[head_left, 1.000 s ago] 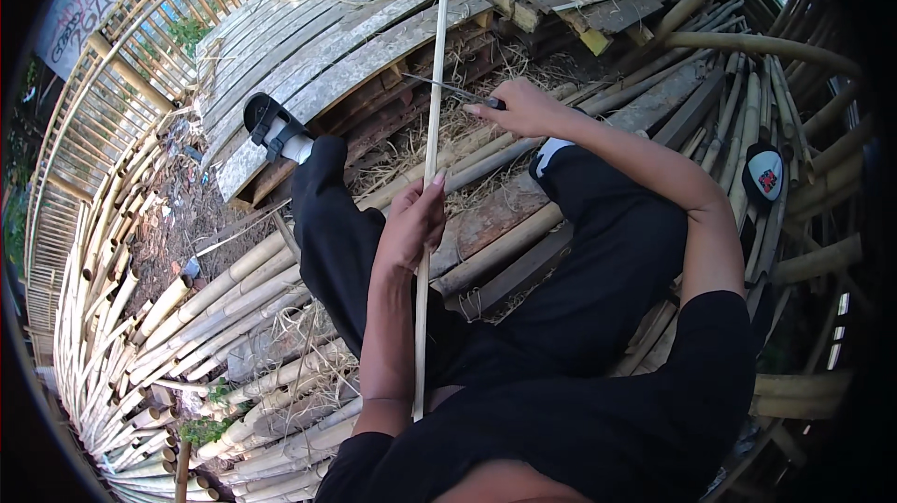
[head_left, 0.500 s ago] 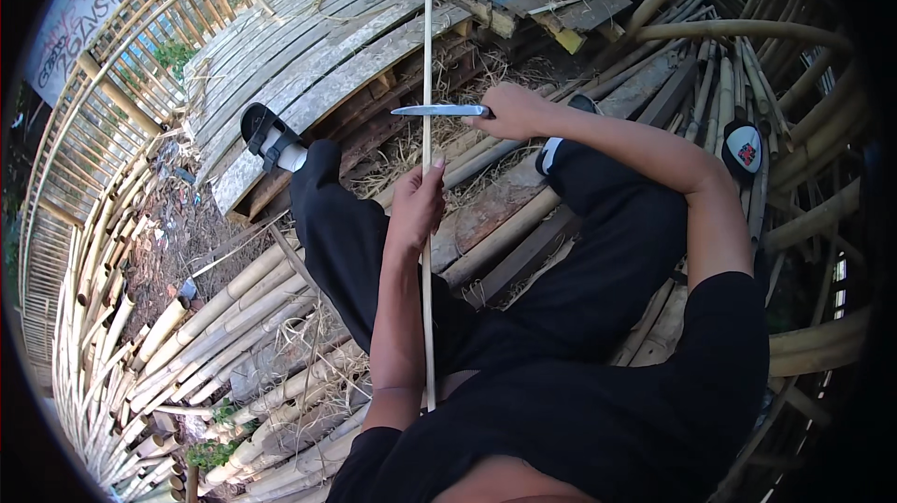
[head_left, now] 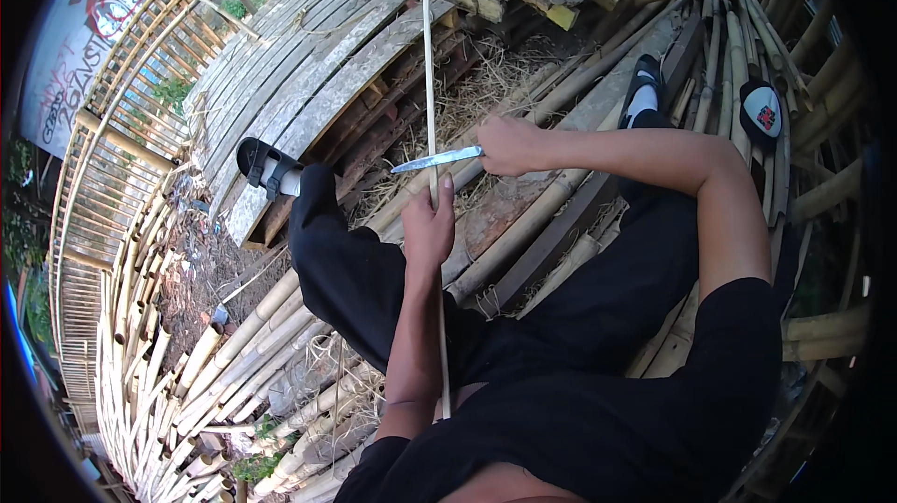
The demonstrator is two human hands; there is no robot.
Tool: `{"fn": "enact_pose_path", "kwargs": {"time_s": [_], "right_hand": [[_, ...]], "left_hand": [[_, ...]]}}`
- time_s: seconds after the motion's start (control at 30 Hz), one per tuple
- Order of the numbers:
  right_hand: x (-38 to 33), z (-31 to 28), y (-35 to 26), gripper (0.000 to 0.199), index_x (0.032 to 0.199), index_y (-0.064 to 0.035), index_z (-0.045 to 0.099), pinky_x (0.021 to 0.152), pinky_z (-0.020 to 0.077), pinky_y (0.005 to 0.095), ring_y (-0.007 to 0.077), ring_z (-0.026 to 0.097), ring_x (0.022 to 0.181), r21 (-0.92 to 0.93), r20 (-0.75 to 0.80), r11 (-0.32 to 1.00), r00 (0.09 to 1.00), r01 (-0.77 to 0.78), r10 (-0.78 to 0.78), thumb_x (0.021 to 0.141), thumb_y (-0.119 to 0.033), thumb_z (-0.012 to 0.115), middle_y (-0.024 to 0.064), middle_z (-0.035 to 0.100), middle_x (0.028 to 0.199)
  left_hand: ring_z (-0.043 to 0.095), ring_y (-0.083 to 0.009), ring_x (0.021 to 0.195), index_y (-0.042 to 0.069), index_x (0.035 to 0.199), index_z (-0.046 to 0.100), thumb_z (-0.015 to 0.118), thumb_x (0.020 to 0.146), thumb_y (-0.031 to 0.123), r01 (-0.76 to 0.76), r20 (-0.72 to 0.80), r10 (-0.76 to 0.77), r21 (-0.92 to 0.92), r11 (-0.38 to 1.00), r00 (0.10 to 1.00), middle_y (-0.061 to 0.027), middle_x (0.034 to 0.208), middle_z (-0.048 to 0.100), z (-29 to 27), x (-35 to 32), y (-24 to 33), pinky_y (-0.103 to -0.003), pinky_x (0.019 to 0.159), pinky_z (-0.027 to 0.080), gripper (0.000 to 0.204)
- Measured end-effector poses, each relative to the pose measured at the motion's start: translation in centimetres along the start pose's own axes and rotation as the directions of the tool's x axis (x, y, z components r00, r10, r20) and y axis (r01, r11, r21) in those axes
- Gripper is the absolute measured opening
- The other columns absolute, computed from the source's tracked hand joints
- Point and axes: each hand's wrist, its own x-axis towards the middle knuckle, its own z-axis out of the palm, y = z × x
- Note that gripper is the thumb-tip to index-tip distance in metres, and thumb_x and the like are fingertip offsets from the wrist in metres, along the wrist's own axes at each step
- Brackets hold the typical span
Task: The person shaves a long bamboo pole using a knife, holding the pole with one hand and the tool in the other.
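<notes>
While gripping the long pale bamboo strip (head_left: 431,83) with left hand (head_left: 428,227), right hand (head_left: 509,144) clenched around a steel-bladed knife (head_left: 437,160) touching it (shaving step); next, presumably a steady push along.

A big banner (head_left: 70,45) hangs on the fence at about ten o'clock, pale with red and dark painted letters. At about two o'clock, a small round black and white cap (head_left: 761,113) lies on the bamboo poles (head_left: 822,83), with a red badge (head_left: 764,116).
</notes>
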Motion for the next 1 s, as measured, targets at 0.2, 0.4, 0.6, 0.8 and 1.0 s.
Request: {"fn": "enact_pose_path", "kwargs": {"time_s": [0.2,0.4,0.6,0.8,1.0], "right_hand": [[0.1,0.8,0.5,0.023,0.077,0.0061,0.065,0.074,0.0524,0.0476,0.0429,0.064,0.079,0.046,0.018,0.998,0.999,0.040,-0.041,0.071,-0.014,0.055,0.0292,0.063,0.078],[2.8,0.8,2.4,0.024,0.081,0.0053,0.066,0.073,0.0527,0.0464,0.0405,0.065,0.080,-0.014,0.088,0.994,0.990,0.112,-0.110,0.072,-0.014,0.055,0.0265,0.065,0.080],[11.0,-1.7,10.8,0.030,0.098,0.0023,0.066,0.079,0.0518,0.0438,0.0360,0.064,0.094,0.122,-0.037,0.892,0.896,-0.436,0.443,0.077,-0.016,0.056,0.0222,0.066,0.098],[8.0,-2.5,13.7,0.030,0.091,0.0049,0.066,0.077,0.0514,0.0452,0.0384,0.065,0.089,0.243,-0.067,0.863,0.880,-0.442,0.470,0.074,-0.019,0.057,0.0252,0.065,0.091],[2.4,1.0,3.8,0.027,0.078,0.0069,0.064,0.073,0.0516,0.0455,0.0415,0.064,0.082,0.200,0.102,0.975,0.992,-0.099,0.080,0.072,-0.017,0.054,0.0286,0.063,0.081]], "left_hand": [[0.046,-0.0339,0.054,-0.008,0.076,0.055,0.053,0.092,0.035,0.018,-0.008,-0.017,0.145,0.989,1.000,-0.0243,0.061,0.052,0.9,0.7,-0.8,-0.044,0.057,0.040,0.046],[0.048,-0.0368,0.056,-0.010,0.081,0.056,0.055,0.091,0.033,0.023,-0.016,-0.022,0.093,0.995,1.000,-0.0279,0.065,0.053,1.4,0.9,0.1,-0.045,0.059,0.040,0.044],[0.034,-0.0162,0.047,-0.004,0.078,0.056,0.055,0.092,0.032,0.117,0.029,-0.116,-0.007,0.993,0.993,-0.0110,0.050,0.042,0.7,-0.7,-2.2,-0.037,0.047,0.032,0.039],[0.034,-0.0119,0.051,-0.003,0.076,0.054,0.055,0.093,0.033,0.143,0.018,-0.142,-0.098,0.985,0.990,-0.0066,0.052,0.040,1.4,0.1,-2.8,-0.035,0.048,0.032,0.040],[0.038,-0.0288,0.045,-0.006,0.079,0.056,0.056,0.091,0.034,0.070,-0.013,-0.069,0.067,0.995,0.998,-0.0203,0.053,0.046,2.0,-0.4,-1.8,-0.041,0.048,0.035,0.041]]}}
